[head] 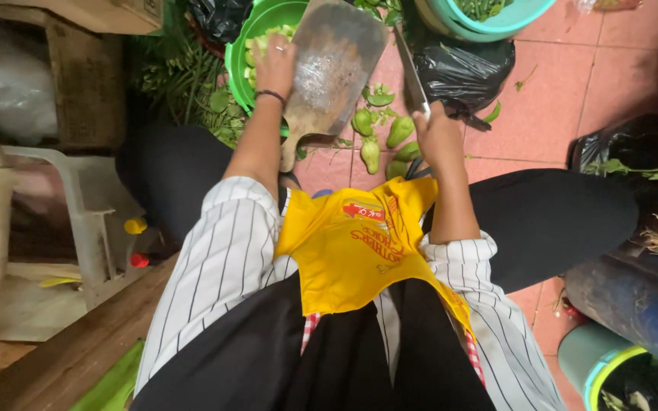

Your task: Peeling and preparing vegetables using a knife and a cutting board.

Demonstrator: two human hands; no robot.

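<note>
My left hand (275, 67) grips the left edge of a wooden chopping board (336, 68), which is tilted toward a green bowl (247, 46) holding cut green vegetable pieces (266, 39). The board's handle points back at me. My right hand (437, 135) is closed around the handle of a long knife (411, 72), blade pointing away, just right of the board. Several whole green vegetables (386, 137) lie on the tiled floor between my hands. A yellow apron (367, 243) covers my lap.
A black plastic bag (462, 72) lies beyond the knife, a teal basin (489, 19) of greens behind it. Leafy stalks (184, 84) are piled left of the bowl. A white plastic chair (78, 205) stands left; a blue container (634, 297) and baskets crowd the right.
</note>
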